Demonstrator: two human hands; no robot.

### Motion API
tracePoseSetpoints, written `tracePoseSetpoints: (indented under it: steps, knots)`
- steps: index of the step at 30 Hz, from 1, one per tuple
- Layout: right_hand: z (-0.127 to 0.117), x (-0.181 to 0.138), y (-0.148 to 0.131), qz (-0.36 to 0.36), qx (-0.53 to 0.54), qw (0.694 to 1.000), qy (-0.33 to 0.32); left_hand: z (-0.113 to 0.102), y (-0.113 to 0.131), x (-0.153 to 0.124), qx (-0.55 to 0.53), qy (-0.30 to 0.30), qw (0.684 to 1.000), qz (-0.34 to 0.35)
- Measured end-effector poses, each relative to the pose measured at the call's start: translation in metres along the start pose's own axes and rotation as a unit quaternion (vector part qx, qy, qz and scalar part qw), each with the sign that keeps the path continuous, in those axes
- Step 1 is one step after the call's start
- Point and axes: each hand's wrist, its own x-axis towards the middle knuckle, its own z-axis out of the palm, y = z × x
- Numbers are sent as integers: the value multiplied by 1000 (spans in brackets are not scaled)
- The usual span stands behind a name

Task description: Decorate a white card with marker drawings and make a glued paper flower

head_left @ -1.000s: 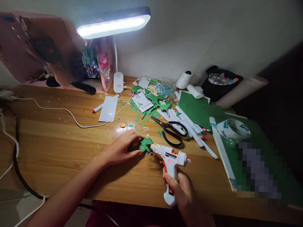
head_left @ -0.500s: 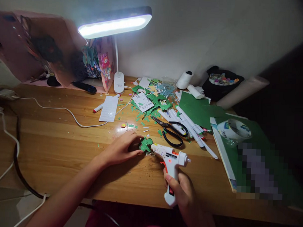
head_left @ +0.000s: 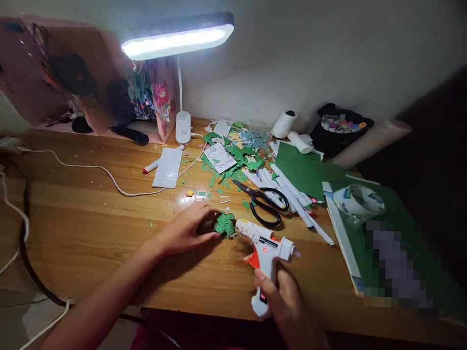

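My left hand (head_left: 191, 227) is closed, its thumb and fingers pinching the edge of a small green paper craft piece (head_left: 224, 223) on the desk. In my right hand (head_left: 286, 297) is a white glue gun (head_left: 267, 247), gripped by its handle, with a red light lit on its side. Its nozzle points left, close to the right edge of the green piece; I cannot tell whether they touch. The orange trigger (head_left: 253, 258) juts forward. Black-handled scissors (head_left: 261, 201) lie partly spread just behind the gun.
Green paper scraps (head_left: 244, 157) are heaped at the back, beside rolled white papers (head_left: 294, 192). A lit lamp (head_left: 180, 38) hangs overhead. On the right, a tape roll (head_left: 358, 202) rests on green sheets (head_left: 396, 216). A white cable (head_left: 103, 171) crosses the left side.
The glue gun has shifted slightly right and tilted its back end down. Its orange trigger stands out farther than before. The green piece has turned a little in my left hand.
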Motion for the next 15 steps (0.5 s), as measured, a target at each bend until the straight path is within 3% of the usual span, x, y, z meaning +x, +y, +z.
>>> tracePoseSetpoints:
  steps: [5, 9, 15]
  knots:
    - [1, -4, 4, -24, -7, 1000, 6, -1, 1, -1, -3, 1, 1000, -4]
    - [5, -11, 11, -34, -41, 996, 70, 0, 2, -1, -5, 3, 1000, -7]
    - [6, -10, 21, -62, -31, 995, 75, -2, 2, -3, -4, 8, 1000, -12]
